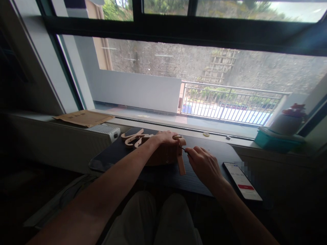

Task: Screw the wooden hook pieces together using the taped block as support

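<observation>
Two knees (143, 217) in pale trousers sit below the near edge of a dark, grained table (163, 178) as I follow by head camera from a distance. A lit phone (242, 183) lies at the table's near right, a red button on its screen. The right hand (203, 164) is closed around a thin dark tool (183, 148) pointing at a pale strip (181, 166) on the right end of a brown piece (162, 156), which sits mid-table. The left hand (166, 137) lies over the brown piece's top. Pale curved pieces (130, 139) rest to its far left. Beyond, a white radiator (79, 143) stands at left near a brown paper envelope (88, 118); a teal box (277, 140) sits on the sill at right. Outside the window, a metal railing (230, 103) fronts a rough grey wall (163, 59).

The bottom edge cuts off both forearms. The left one hides part of the brown piece, and I cannot tell whether that hand's fingers grip or merely rest. The tool's tip is too small for me to place. Farther right, a rounded grey object (287, 123) on the teal box blurs into shadow.
</observation>
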`<action>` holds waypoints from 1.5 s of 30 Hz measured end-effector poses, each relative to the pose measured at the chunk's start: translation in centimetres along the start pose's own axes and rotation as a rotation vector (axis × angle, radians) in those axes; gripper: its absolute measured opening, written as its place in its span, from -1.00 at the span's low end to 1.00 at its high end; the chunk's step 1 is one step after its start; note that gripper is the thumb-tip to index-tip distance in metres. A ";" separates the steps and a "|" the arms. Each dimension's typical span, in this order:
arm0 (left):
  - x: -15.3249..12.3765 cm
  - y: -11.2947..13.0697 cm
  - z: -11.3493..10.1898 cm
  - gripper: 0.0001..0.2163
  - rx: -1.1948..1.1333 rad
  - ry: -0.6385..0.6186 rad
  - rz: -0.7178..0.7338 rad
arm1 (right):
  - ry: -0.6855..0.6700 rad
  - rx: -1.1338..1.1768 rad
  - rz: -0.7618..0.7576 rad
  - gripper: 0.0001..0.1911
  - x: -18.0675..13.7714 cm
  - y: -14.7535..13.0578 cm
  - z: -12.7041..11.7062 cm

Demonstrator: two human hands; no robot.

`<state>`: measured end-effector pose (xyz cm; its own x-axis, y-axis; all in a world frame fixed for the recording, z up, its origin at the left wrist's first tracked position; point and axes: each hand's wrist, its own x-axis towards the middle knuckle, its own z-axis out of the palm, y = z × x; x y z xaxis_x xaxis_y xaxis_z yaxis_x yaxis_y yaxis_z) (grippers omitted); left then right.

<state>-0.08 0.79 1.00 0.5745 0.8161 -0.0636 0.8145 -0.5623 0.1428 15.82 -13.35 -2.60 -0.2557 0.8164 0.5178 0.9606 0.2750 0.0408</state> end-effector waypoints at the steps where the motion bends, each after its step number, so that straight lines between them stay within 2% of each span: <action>1: 0.0 0.0 0.0 -0.51 0.000 0.000 -0.001 | -0.001 -0.005 -0.006 -0.73 0.0 0.0 0.1; 4: 0.0 0.0 0.0 -0.51 0.003 -0.004 -0.004 | 0.000 0.036 0.010 -0.76 0.1 0.0 0.5; 9: -0.1 0.2 -0.1 -0.51 0.016 -0.007 -0.010 | 0.000 0.144 0.161 -0.77 0.4 -0.2 0.7; 11: -0.2 0.2 -0.1 -0.50 0.021 -0.005 -0.008 | -0.012 0.146 0.178 -0.78 0.4 -0.4 0.5; 18: -0.2 0.0 -0.1 -0.48 0.027 0.001 -0.013 | -0.105 -0.017 0.041 -0.71 0.2 -0.9 -0.7; 21: -0.3 0.1 -0.1 -0.47 0.030 -0.003 -0.016 | -0.096 -0.077 -0.028 -0.68 0.0 -0.6 -0.4; 27: -0.4 0.3 -0.2 -0.49 0.028 -0.010 -0.007 | -0.068 0.049 0.054 -0.71 -0.1 -0.2 0.3; 33: -0.4 0.2 -0.1 -0.48 0.029 0.005 0.006 | -0.086 0.139 0.161 -0.71 0.0 -0.4 -0.2; 41: -0.3 0.1 0.0 -0.47 0.034 -0.002 -0.013 | -0.063 -0.079 0.002 -0.68 -0.3 0.2 -0.5; 45: -0.3 0.1 0.0 -0.48 0.039 -0.007 -0.019 | -0.047 -0.120 -0.031 -0.69 -0.3 0.2 -0.3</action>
<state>-0.17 0.44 1.04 0.5589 0.8260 -0.0725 0.8280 -0.5512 0.1034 16.09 -13.72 -2.52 -0.2876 0.8319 0.4747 0.9576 0.2398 0.1598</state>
